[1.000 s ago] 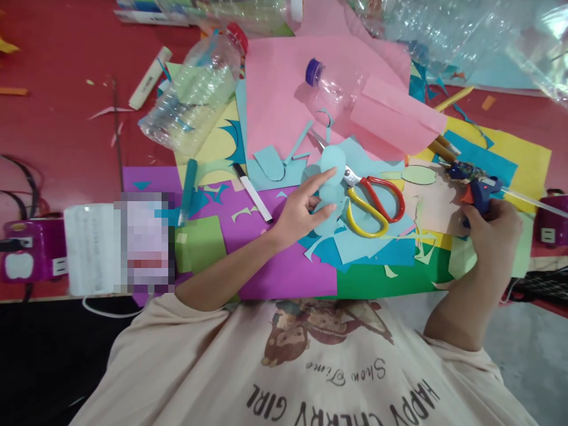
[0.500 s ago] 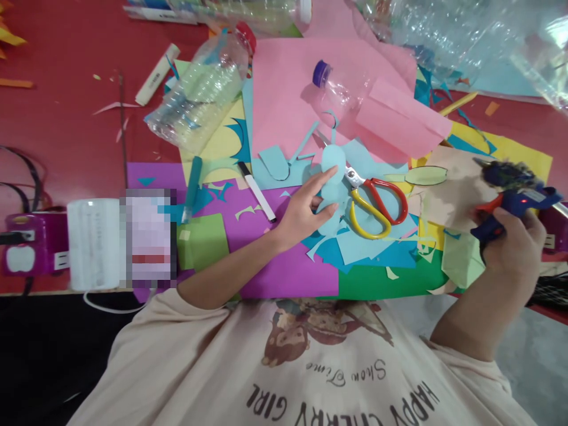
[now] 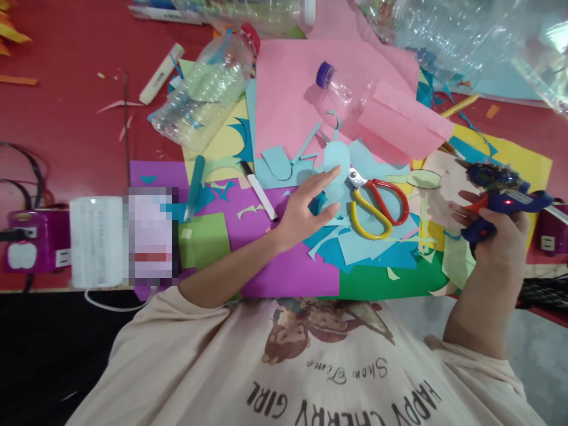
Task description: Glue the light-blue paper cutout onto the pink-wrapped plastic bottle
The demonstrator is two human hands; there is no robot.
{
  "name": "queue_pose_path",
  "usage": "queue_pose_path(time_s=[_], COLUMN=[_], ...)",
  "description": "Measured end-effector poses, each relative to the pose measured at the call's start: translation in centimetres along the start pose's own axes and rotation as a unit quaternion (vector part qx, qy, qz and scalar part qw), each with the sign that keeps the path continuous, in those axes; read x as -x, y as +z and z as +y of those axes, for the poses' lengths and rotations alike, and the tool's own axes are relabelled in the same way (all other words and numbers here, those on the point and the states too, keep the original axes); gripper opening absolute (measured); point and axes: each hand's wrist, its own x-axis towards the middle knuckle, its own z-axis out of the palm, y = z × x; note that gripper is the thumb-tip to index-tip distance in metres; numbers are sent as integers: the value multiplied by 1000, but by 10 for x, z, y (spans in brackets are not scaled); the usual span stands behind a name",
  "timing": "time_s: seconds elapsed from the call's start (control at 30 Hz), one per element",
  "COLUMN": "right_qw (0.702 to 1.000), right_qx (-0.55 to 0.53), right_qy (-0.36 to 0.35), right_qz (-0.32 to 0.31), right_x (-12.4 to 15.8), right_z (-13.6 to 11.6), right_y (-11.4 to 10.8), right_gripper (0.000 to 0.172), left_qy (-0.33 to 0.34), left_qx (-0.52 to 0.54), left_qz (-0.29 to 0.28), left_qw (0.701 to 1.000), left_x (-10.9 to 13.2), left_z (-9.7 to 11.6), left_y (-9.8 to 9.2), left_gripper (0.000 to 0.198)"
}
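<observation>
Over the middle of the table, my left hand [image 3: 308, 204] has its thumb and forefinger spread apart. The forefinger rests at a light-blue rounded paper cut-out [image 3: 336, 155]. Just right of that lies a pair of scissors [image 3: 377, 204] with one red and one yellow handle loop. On the right side, my right hand [image 3: 497, 231] grips a dark-blue glue gun [image 3: 510, 201] with a red trigger and a small red light on. Some of its fingers reach past the trigger. A dark clump of material covers the tool's front, so its tip is hard to make out.
A pale-green leaf-shaped paper [image 3: 423, 178] lies between scissors and glue gun. Behind are a purple-capped clear bottle [image 3: 350, 86] and a red-capped plastic bottle [image 3: 208, 83]. Markers [image 3: 260, 192] and paper scraps surround my left hand. A white box [image 3: 96, 242] stands left.
My right hand has moved a little left with the glue gun, and its fingers now show beyond the trigger. My left hand stays nearly in place, its thumb and forefinger still apart.
</observation>
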Motion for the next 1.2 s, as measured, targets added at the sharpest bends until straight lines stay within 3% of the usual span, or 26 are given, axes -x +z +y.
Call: queue_pose_path(time_s=[0.1, 0.2, 0.33, 0.5, 0.67, 0.83, 1.2], right_qw=[999, 999, 994, 967, 916, 900, 868], right_qx=[31, 36, 47, 42, 156, 240, 341], right_qy=[-19, -35, 41, 122, 160, 168, 155], right_qz=[-5, -20, -86, -220, -333, -322, -327], right_x=[12, 26, 43, 55, 63, 66, 64], right_z=[-11, -22, -29, -19, -1, 4, -7], right_y=[4, 12, 24, 40, 54, 70, 85], right_gripper=[14, 8, 15, 19, 27, 36, 37], left_qy=[24, -12, -85, -118, -139, -124, -121], left_qx=[-30, -11, 49, 118, 95, 72, 96], left_qz=[0, 20, 58, -3, -50, -63, -73], left_qw=[999, 1000, 993, 986, 985, 988, 985], left_x=[0, 2, 4, 4, 8, 7, 8], left_z=[2, 3, 2, 2, 1, 1, 1], left_y=[-2, -1, 2, 5, 8, 8, 10], left_gripper=[54, 57, 64, 62, 63, 64, 66])
